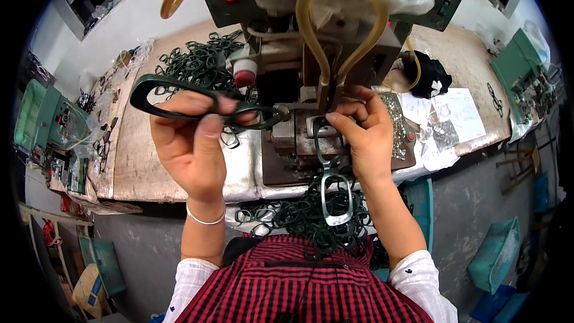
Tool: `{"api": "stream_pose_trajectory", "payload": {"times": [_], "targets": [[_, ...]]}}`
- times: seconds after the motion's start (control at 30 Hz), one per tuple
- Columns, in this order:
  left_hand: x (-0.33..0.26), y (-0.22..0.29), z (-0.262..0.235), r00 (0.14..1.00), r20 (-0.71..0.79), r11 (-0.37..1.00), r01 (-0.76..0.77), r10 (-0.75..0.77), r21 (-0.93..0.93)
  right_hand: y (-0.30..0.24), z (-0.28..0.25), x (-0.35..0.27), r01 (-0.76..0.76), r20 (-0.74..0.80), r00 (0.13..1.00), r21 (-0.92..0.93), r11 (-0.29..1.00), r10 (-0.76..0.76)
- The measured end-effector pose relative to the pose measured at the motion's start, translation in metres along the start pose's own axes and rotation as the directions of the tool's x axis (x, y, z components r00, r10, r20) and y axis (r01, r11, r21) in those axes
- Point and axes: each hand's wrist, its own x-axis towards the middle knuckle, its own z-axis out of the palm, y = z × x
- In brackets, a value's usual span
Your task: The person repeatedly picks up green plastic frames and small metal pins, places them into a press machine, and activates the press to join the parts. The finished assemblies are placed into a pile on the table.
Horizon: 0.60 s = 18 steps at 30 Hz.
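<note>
My left hand (192,149) pinches a dark eyeglass frame (141,97) between thumb and fingers; the far rim reaches the metal fixture of a bench machine (286,137). The fingers of my right hand (369,134) are closed at the upper end of a second eyeglass frame (328,171), which hangs down in front of the fixture, its lower rim shining in the light. Neither frame has lenses that I can make out. Between my hands stands the machine's narrow upright head, with a looped yellowish hose (301,18) above it. My right fingertips touch or nearly touch this head; the exact contact is hidden.
Piles of dark frames lie on the bench (143,167) behind my left hand and below its front edge, by my lap. A tray of small shiny metal parts (396,125), papers (463,110) and a black cloth (431,75) are right. Green machines stand at both sides; a teal crate (493,254) is on the floor.
</note>
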Motion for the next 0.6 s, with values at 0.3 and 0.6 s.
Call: {"api": "stream_pose_trajectory", "payload": {"times": [0.3,0.6], "targets": [[-0.006,-0.008,0.019,0.971,0.173,0.971,-0.191,0.166,0.143,-0.021,0.008,-0.019,-0.004,0.099,0.995,0.069,0.998,-0.003],[-0.009,-0.001,0.016,0.944,0.187,0.836,-0.329,0.273,0.439,-0.007,-0.007,-0.013,0.273,0.202,0.959,-0.467,0.841,-0.199]]}}
